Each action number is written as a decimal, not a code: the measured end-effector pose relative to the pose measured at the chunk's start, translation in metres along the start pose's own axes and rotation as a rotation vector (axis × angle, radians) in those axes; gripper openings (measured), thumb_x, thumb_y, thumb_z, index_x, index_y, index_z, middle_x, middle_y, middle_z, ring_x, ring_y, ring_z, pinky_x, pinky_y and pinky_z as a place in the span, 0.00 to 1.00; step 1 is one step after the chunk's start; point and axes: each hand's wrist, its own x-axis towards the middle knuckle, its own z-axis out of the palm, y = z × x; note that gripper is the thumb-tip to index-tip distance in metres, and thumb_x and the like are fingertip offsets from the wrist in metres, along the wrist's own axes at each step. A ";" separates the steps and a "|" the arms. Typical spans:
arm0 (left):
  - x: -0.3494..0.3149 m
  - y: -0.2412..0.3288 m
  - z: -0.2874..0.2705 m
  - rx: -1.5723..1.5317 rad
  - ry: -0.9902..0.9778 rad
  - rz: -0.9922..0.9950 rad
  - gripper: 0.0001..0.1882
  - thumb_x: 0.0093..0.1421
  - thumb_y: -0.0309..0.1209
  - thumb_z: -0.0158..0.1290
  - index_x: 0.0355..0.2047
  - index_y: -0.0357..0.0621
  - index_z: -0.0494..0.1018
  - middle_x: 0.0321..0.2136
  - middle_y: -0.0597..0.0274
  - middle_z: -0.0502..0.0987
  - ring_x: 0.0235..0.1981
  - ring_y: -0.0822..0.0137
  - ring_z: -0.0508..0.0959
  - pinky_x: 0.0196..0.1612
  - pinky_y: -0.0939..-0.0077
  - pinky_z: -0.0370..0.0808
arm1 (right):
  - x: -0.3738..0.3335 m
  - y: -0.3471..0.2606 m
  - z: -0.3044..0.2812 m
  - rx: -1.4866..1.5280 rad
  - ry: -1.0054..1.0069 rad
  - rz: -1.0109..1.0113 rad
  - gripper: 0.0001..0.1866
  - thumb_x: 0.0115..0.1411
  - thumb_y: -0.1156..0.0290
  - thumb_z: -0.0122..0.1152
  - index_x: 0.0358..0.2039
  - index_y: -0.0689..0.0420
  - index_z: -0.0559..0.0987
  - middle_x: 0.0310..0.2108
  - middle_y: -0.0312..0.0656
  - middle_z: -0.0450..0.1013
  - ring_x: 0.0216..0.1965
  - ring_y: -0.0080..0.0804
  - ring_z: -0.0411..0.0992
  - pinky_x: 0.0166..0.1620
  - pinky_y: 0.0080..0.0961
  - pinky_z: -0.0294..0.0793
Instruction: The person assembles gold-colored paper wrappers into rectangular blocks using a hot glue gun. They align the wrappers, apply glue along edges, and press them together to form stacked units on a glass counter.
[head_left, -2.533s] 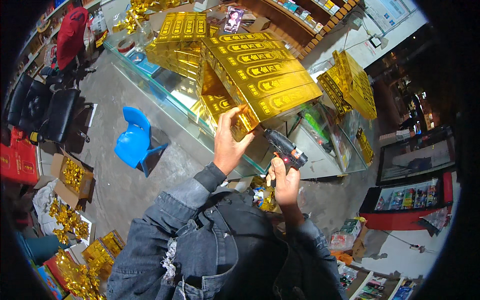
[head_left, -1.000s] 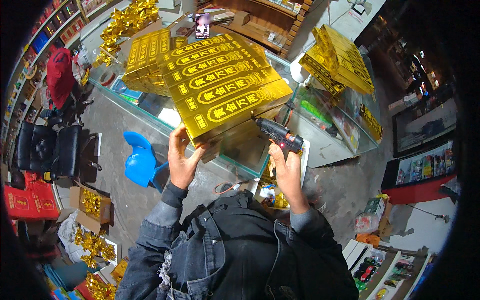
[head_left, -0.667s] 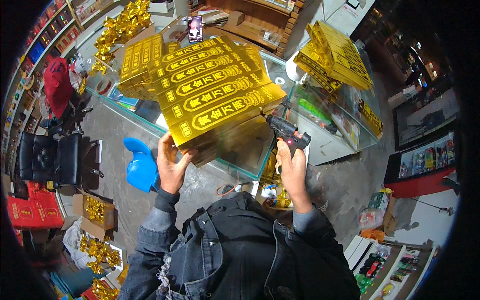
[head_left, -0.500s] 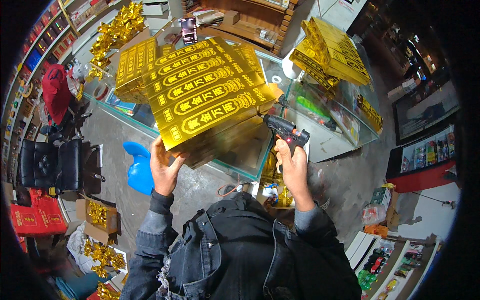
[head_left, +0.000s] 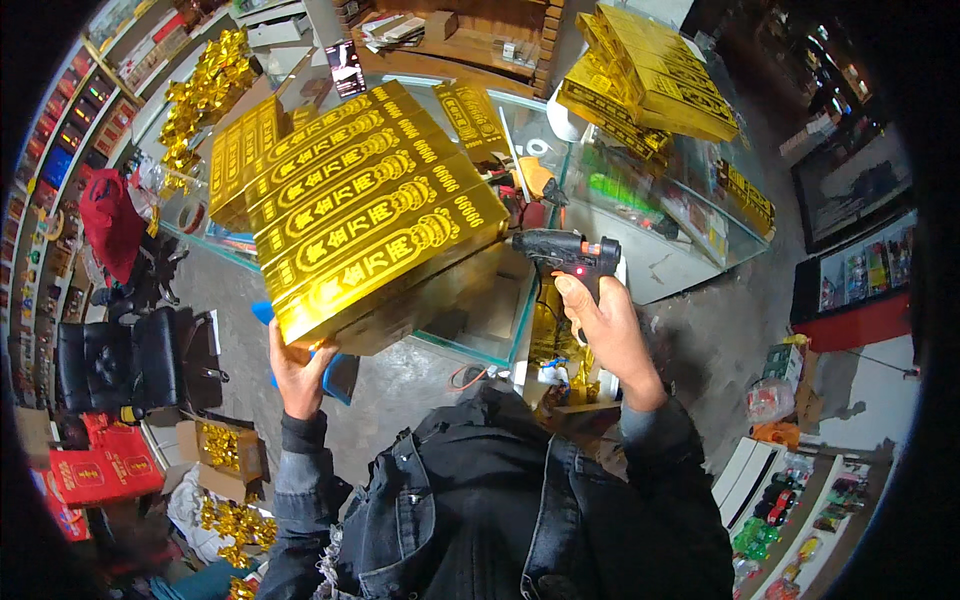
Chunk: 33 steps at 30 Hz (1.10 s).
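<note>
A large block of shiny gold boxes (head_left: 370, 195), printed with black lettering and set side by side in a row, tilts over the glass counter. My left hand (head_left: 298, 372) grips its near left corner, thumb along the near side and the other fingers partly hidden. In my right hand (head_left: 612, 325) is a black hot glue gun (head_left: 570, 252) with a small red light. Its nozzle points left, close to the block's right end; whether it touches, I cannot tell. A smaller gold stack (head_left: 243, 150) stands behind the block on the left.
The glass counter (head_left: 470, 345) runs beneath the block. More gold boxes (head_left: 665, 75) are piled on the right-hand display case. Gold ribbon bows (head_left: 212, 85) lie at the far left. A black chair (head_left: 120, 360) and a blue plastic stool (head_left: 343, 378) stand on the floor.
The block has moved left and turned slightly, with my left hand moving along. The glue gun is now more level, its nozzle nearer the block's right end.
</note>
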 end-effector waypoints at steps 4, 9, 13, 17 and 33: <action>-0.006 -0.003 -0.014 0.103 0.062 -0.102 0.37 0.51 0.20 0.63 0.59 0.40 0.56 0.50 0.58 0.71 0.48 0.65 0.74 0.51 0.71 0.74 | 0.020 -0.002 -0.022 0.170 -0.220 -0.022 0.17 0.65 0.58 0.56 0.36 0.63 0.76 0.22 0.31 0.67 0.24 0.19 0.62 0.28 0.22 0.64; -0.016 0.007 -0.028 0.281 0.170 -0.138 0.26 0.48 0.19 0.63 0.48 0.35 0.68 0.38 0.58 0.77 0.38 0.66 0.79 0.43 0.74 0.77 | 0.048 0.006 -0.035 0.277 -0.395 0.107 0.20 0.63 0.52 0.58 0.34 0.61 0.76 0.23 0.30 0.67 0.25 0.17 0.62 0.28 0.19 0.63; -0.028 0.024 -0.035 0.297 0.167 -0.268 0.22 0.52 0.19 0.59 0.45 0.42 0.63 0.37 0.62 0.71 0.35 0.68 0.74 0.40 0.72 0.74 | 0.065 0.010 -0.041 0.345 -0.522 0.043 0.17 0.65 0.59 0.57 0.44 0.60 0.73 0.28 0.31 0.66 0.31 0.20 0.62 0.36 0.22 0.66; -0.036 0.037 -0.044 0.321 0.246 -0.312 0.10 0.52 0.19 0.58 0.33 0.38 0.71 0.29 0.63 0.73 0.29 0.72 0.72 0.36 0.77 0.72 | 0.081 0.010 -0.042 0.289 -0.564 -0.042 0.17 0.64 0.62 0.57 0.45 0.63 0.72 0.26 0.39 0.68 0.30 0.22 0.65 0.37 0.26 0.68; -0.044 0.054 -0.050 0.450 0.321 -0.316 0.19 0.52 0.24 0.60 0.44 0.35 0.70 0.34 0.64 0.74 0.35 0.71 0.73 0.41 0.77 0.69 | 0.116 0.017 -0.037 0.407 -0.617 -0.246 0.13 0.63 0.67 0.58 0.41 0.64 0.72 0.34 0.53 0.72 0.35 0.48 0.71 0.41 0.36 0.69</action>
